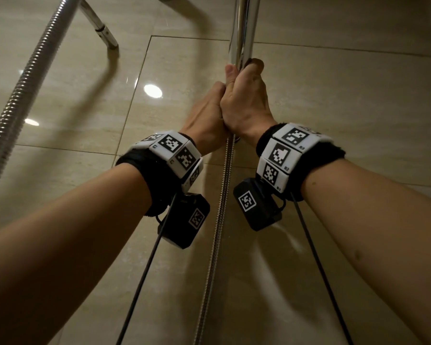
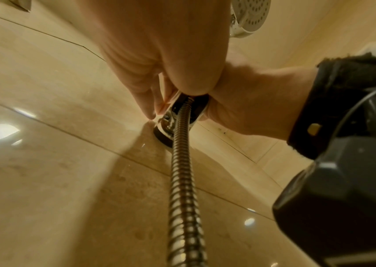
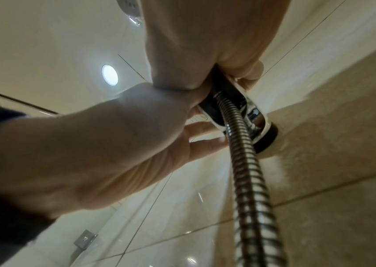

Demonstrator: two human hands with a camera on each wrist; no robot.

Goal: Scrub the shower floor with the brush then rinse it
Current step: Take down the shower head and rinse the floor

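Seen from the head view, both hands are raised against the beige tiled wall (image 1: 346,100) and wrapped round the chrome shower handle (image 1: 243,28). My right hand (image 1: 246,95) grips it higher up. My left hand (image 1: 207,113) presses against the right one just below, with its lower fingers (image 3: 205,129) straighter beside the wall holder (image 3: 259,124). The handle's base sits in that holder (image 2: 173,124). The ribbed metal hose (image 1: 220,207) hangs straight down from it. The shower head (image 2: 251,16) shows above the hands. No brush is in view.
A second, thicker ribbed hose (image 1: 23,83) runs diagonally at the left, beside a chrome pipe (image 1: 97,23) fixed to the wall. In the right wrist view a glass panel with a metal bracket (image 3: 86,238) stands at lower left. Ceiling lights reflect off the glossy tiles.
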